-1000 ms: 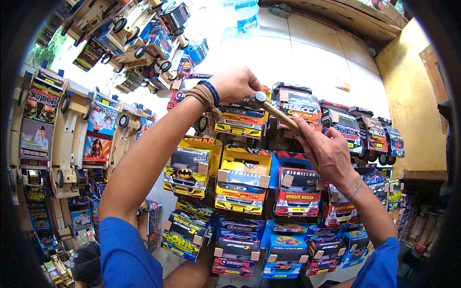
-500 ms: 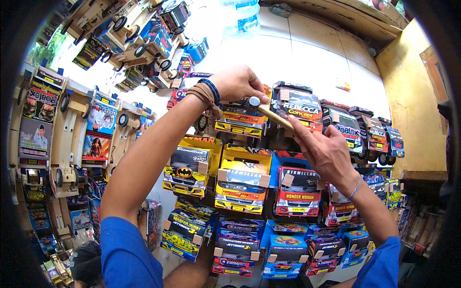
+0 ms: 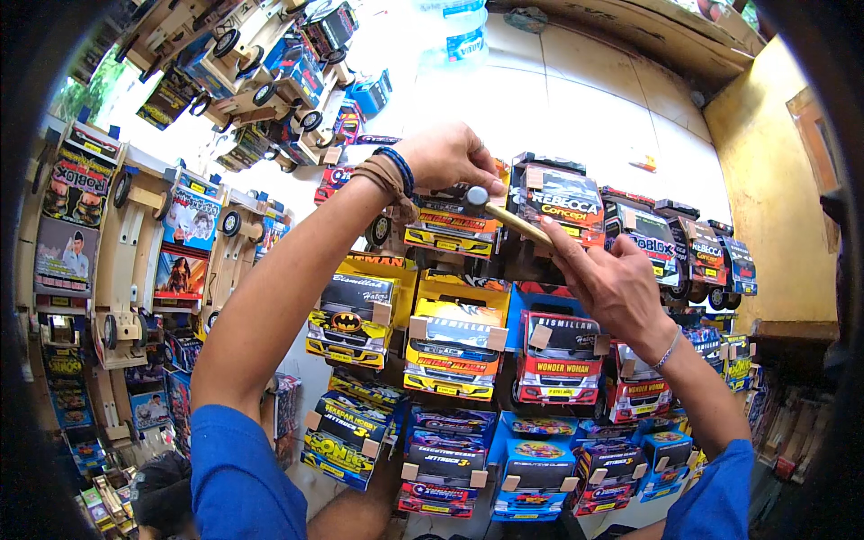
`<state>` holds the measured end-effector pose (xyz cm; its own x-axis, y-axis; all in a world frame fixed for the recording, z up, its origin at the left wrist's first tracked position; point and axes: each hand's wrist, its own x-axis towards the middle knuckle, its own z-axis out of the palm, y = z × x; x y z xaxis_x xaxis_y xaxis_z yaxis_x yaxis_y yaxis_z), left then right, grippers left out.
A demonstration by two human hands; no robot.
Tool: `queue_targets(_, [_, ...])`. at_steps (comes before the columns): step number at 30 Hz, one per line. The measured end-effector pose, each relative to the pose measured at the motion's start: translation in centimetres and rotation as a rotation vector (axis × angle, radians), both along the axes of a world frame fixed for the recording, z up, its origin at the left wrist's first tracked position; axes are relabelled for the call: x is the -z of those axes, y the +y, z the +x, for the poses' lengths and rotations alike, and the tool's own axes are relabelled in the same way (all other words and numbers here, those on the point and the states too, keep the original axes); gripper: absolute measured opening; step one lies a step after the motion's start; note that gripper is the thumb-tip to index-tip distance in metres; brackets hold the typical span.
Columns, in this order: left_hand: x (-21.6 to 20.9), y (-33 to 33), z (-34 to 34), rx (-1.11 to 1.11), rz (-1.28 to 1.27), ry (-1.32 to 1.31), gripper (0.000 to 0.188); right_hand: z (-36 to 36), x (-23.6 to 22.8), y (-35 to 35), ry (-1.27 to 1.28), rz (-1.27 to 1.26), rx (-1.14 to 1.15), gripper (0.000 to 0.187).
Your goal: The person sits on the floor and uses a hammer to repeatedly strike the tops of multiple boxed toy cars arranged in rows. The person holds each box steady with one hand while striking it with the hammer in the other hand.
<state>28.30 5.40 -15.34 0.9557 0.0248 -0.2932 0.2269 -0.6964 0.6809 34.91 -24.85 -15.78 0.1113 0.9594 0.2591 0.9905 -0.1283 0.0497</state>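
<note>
My right hand (image 3: pixel 616 283) grips a hammer (image 3: pixel 519 222) by its wooden handle, the index finger stretched along it. The hammer's round metal head hangs over the front of a yellow and black toy truck (image 3: pixel 450 236). My left hand (image 3: pixel 450 162) reaches over the same truck from behind, thumb and fingers pinched at its upper right corner, close beside the hammer head. What the pinch holds is too small to make out. Right of it stands a black and orange toy truck (image 3: pixel 564 207), partly behind the hammer handle.
More toy trucks stand in rows nearer me, among them a yellow one (image 3: pixel 454 351) and a red one (image 3: pixel 560 360). Upturned wooden truck chassis (image 3: pixel 130 243) crowd the left. A clear plastic bottle (image 3: pixel 463 36) is at the back, a yellow wooden panel (image 3: pixel 765 198) at the right.
The hammer head has shifted very slightly beside my left fingers. Both hands keep almost the same places and grips.
</note>
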Motion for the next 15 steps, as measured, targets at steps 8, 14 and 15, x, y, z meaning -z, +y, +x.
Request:
queue_targets(8, [0.6,0.4,0.1,0.002,-0.059,-0.008,0.039,0.8,0.1,-0.5,-0.003,-0.031,0.022,0.060])
queue_targets(14, [0.8,0.7,0.6,0.027,-0.026,-0.087,0.041,1.1,-0.9,-0.9,-0.044,-0.080,0.001,0.059])
queue_targets(15, [0.3,0.6,0.4,-0.015,0.093,-0.056,0.041,1.1,-1.5,-1.2,0.037,0.020,0.018,0.057])
